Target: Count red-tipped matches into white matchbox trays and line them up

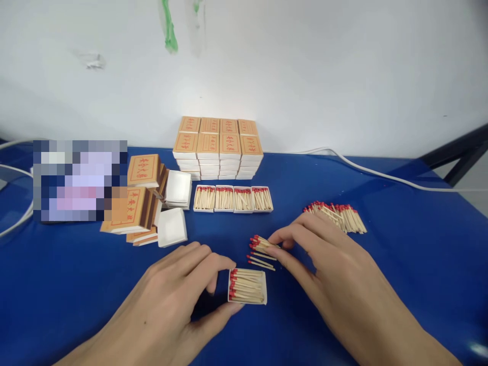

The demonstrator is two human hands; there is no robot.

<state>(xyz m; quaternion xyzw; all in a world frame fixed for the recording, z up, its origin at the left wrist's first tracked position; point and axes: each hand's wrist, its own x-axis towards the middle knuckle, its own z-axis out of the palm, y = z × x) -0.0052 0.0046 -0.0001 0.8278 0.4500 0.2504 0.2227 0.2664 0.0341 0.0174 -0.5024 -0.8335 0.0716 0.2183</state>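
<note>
My left hand (186,292) grips a small white matchbox tray (265,288) by its left end, thumb below and index finger above. Red-tipped matches lie side by side in it, heads to the left. Just beyond the tray, my right hand (320,259) pinches a small bunch of matches (260,242) between thumb and fingertips, heads pointing left. A few loose matches (261,263) lie on the table under that bunch. Past my right knuckles rests a bigger pile of matches (348,217), partly hidden by the hand.
Several match-filled trays (234,199) stand in a row before stacked closed matchboxes (218,145). On the left are matchbox sleeves (131,206) and white trays (171,227), beside a blurred-out object (80,180). A white cable (358,165) crosses the blue table's (404,244) back right.
</note>
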